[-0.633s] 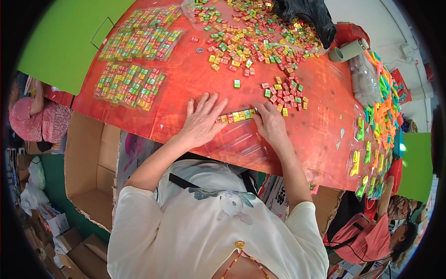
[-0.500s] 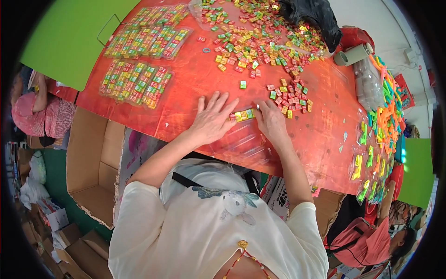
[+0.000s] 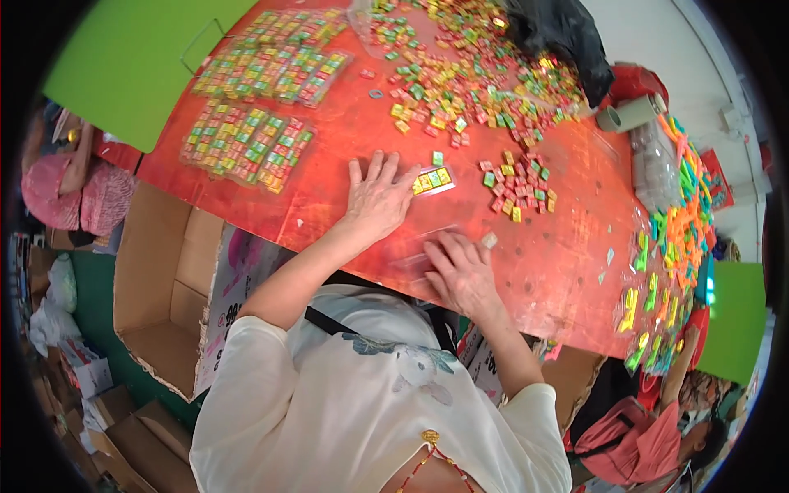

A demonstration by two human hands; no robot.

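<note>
My left hand rests on the red tabletop with its fingers stretched and apart. Its thumb side meets the left end of a short row of small boxes, mostly yellow, with a pale margin around them. Nearer the front edge, my right hand lies with its fingers spread over clear plastic film. A small pale piece shows beside its outer fingertips; whether they touch it I cannot tell. One loose green-and-white box sits just beyond the row.
Filled flat packs of boxes lie at far left. A loose cluster and a big heap spread beyond, near a black bag. Colourful plastic pieces are piled right. A carton stands below left. Two people work nearby.
My right hand has left the row's right end and come back toward me onto the plastic film. My left hand has shifted little; the row now sits slightly farther from me.
</note>
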